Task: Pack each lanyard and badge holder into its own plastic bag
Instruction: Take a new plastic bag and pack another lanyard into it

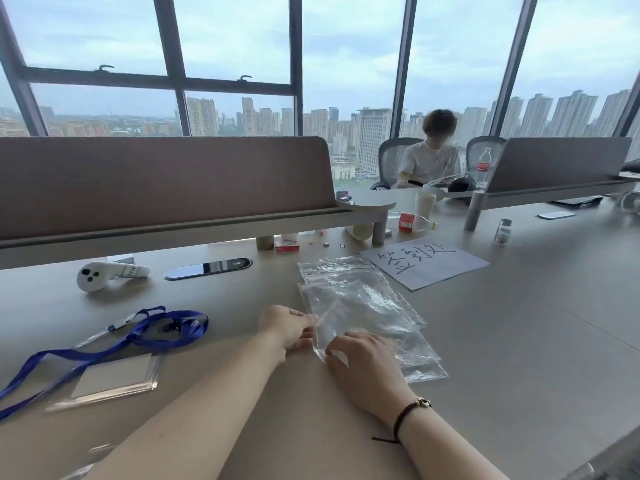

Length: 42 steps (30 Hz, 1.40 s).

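Left hand (pixel 289 329) and right hand (pixel 353 353) pinched top plastic bag (pixel 349 306) mouth; risk: lifting two clinging bags together.

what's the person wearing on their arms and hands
Both forearms are bare, with no sleeves in view. The right wrist carries a thin dark cord bracelet with a small gold bead and a loose cord end. The left hand and right hand are ungloved.

Reached forward over the desk with both bare forearms, left hand (pixel 289 329) curled with thumb and fingertips pinched together just beside the right hand (pixel 356 356), which lay knuckles up, fingers bent down, a dark cord bracelet (pixel 408 415) round its wrist.
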Available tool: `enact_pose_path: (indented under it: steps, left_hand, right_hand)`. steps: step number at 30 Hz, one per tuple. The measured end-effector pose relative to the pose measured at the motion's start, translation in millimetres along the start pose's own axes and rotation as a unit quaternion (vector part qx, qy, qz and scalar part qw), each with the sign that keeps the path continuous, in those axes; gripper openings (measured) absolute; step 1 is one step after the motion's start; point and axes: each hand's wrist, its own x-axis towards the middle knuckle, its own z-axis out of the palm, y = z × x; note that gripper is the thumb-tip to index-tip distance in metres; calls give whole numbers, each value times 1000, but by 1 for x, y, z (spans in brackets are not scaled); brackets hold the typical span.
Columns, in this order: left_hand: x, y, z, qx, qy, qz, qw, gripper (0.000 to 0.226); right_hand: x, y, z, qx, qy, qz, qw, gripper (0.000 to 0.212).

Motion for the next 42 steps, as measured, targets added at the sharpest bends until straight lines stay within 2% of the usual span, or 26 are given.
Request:
enact_pose_path:
  steps: [5,8,11,14,15,18,21,24,29,33,37,39,42]
  left_hand:
    - [-3,-2,2,23,16,11,1000,19]
    - [-6,0,1,79,33,41,995,18]
    - [-15,5,-2,21,-26,-11,999,36]
    - [-20,6,-14,-49,-71,-54,995,54]
    - [-22,6,-19,-67,-73,-57,993,47]
    - [-32,8,-35,-102,-62,-55,991,3]
    - [-40,10,-60,-108,-55,-48,991,14]
    - [-48,11,-90,-80,-40,-37,995,18]
    - [-80,13,-146,-116,-18,-40,992,8]
    - [-107,6,-183,-80,-100,-46,991,9]
    - [-137,-2,-193,-1,-143,-45,989,22]
    - [-150,-6,-190,24,-128,-29,991,29]
    - [-165,-12,-182,36,-100,16,994,34]
  right_hand:
    - [5,3,1,34,20,68,997,43]
    - [6,-2,-7,72,48,98,991,42]
    - [1,-16,-16,111,74,75,988,31]
    - [-17,-45,-20,174,24,35,984,17]
    - [-24,-55,-19,201,-5,33,979,15]
    - [-43,-77,-16,267,-89,49,958,16]
    - [-54,-87,-16,304,-143,43,941,25]
    - [-59,-86,-16,292,-164,57,941,39]
    - [-62,-73,-25,225,-164,65,958,52]
    - [-54,-61,-31,59,-106,42,992,52]
    - [-41,-83,-29,-23,-55,17,998,32]
    - [-35,-109,-21,-3,-31,-5,1000,30]
    - [-27,-154,-3,114,-17,14,993,38]
